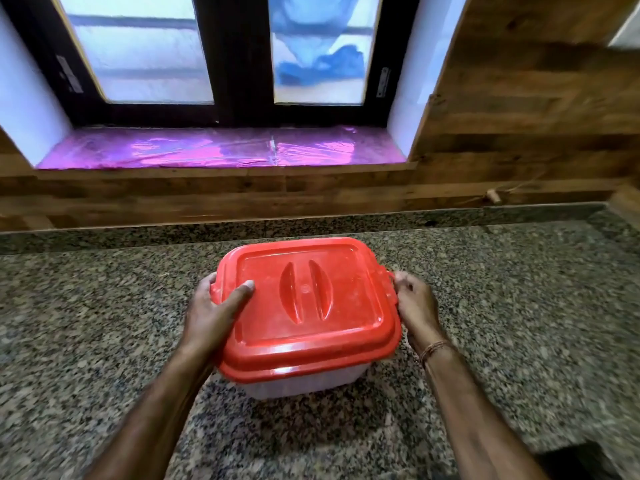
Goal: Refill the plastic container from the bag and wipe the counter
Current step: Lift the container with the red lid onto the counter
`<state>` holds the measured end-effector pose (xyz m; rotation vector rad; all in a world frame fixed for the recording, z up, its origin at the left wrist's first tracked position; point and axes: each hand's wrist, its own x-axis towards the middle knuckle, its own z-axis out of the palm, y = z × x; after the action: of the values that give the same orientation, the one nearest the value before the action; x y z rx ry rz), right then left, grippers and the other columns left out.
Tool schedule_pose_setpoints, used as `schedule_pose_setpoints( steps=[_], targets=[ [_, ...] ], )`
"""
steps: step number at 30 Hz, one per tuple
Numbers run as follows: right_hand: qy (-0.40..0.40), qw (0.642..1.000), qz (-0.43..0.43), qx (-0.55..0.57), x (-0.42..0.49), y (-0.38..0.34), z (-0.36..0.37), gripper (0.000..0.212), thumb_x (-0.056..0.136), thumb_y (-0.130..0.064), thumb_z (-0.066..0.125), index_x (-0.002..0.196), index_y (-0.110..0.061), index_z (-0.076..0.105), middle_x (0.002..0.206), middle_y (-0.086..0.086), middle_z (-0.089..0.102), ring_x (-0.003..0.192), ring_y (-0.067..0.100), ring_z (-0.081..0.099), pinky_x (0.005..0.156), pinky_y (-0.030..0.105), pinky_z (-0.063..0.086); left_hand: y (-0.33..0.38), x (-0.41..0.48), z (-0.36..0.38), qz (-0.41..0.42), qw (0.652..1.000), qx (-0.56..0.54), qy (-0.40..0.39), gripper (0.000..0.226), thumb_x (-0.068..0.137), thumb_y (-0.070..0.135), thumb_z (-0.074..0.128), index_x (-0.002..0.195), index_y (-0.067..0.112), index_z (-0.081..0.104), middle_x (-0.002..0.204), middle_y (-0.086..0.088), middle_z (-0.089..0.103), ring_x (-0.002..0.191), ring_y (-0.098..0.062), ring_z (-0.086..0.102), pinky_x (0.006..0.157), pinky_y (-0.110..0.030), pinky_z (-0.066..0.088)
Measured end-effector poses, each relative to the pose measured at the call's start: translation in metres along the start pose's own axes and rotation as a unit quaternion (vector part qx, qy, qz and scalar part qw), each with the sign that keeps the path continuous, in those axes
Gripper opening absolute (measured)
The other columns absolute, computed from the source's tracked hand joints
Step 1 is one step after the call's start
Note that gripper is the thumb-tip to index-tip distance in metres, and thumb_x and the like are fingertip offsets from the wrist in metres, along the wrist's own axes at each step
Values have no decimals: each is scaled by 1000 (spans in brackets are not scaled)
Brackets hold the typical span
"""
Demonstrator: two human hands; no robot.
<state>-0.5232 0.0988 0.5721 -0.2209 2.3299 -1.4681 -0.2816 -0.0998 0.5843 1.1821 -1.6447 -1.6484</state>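
Note:
A plastic container [298,384] with a translucent white body stands on the speckled granite counter [104,323] right in front of me. Its red lid [304,299] is on and has two curved ridges in the middle. My left hand [211,313] grips the lid's left edge, thumb lying on top. My right hand [415,306] holds the lid's right side at a small tab, fingers curled around the rim. No bag is in view.
A wood-panelled wall [311,195] rises behind the counter. Above it is a window sill [221,150] covered in shiny pink sheet, under a dark-framed window. A small peg on a string [493,195] hangs at the right of the wall.

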Motion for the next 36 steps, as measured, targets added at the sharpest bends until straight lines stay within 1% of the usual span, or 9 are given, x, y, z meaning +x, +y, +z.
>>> schedule_pose_setpoints(
  steps=[2,6,11,14,21,25,28,33,36],
  targets=[
    [-10,998,-47,-36,-11,-7,-1,55,102,-58,38,143,-24,52,134,3,64,117,22,66,95,40,57,1,-1,0,-2,1000,-9,6,83,84,41,77,153,20,36,126,-9,61,96,-19,69,56,-26,59],
    [-113,992,-58,-21,-26,-3,3,90,82,-89,32,153,-34,36,166,-3,26,147,20,39,114,56,41,-2,1,-2,7,1000,-4,11,89,80,47,80,153,23,35,127,-9,62,99,-23,70,70,-39,62],
    [-107,993,-47,1,-27,5,4,86,72,-94,46,144,-48,40,151,0,51,126,26,61,101,53,54,-2,-5,-5,19,1000,-15,-15,91,79,48,80,153,25,34,125,-7,63,101,-24,71,79,-47,63],
    [-106,992,-66,32,-37,-3,4,95,71,-91,55,149,-39,37,141,-2,60,118,21,66,99,49,56,1,-8,-6,35,999,-21,-12,84,83,44,78,152,23,36,124,-6,63,98,-18,70,68,-33,62],
    [-87,987,-102,84,-56,-32,-3,100,68,-80,71,151,-35,37,134,1,64,111,22,71,91,51,60,27,-11,-14,69,997,-47,3,85,79,46,81,151,21,40,122,-4,67,99,-17,72,71,-33,63],
    [-137,966,-59,213,-52,-49,-26,82,78,-38,84,148,-28,44,127,8,69,105,29,74,88,55,60,50,-12,-6,103,994,-32,10,79,74,53,85,140,27,52,115,0,73,100,-16,74,85,-43,62],
    [-165,947,-19,274,-34,-51,-54,74,79,-17,83,144,-21,48,125,13,72,106,34,73,86,52,61,65,-15,21,116,993,-28,5,67,79,40,85,136,21,54,110,-2,74,100,-17,73,88,-35,58],
    [-164,938,-7,306,6,-33,-113,65,82,-10,78,140,-22,52,124,16,71,106,37,72,82,53,62,76,-27,92,111,993,-30,-13,72,87,46,76,146,19,44,123,-3,68,109,-17,68,97,-33,54],
    [-145,936,-18,319,37,-8,-156,67,79,-14,78,141,-20,54,127,18,70,109,36,71,84,53,61,76,-32,145,107,994,-6,-15,73,85,69,62,141,24,50,127,0,66,115,-18,65,105,-42,51]
  ],
)
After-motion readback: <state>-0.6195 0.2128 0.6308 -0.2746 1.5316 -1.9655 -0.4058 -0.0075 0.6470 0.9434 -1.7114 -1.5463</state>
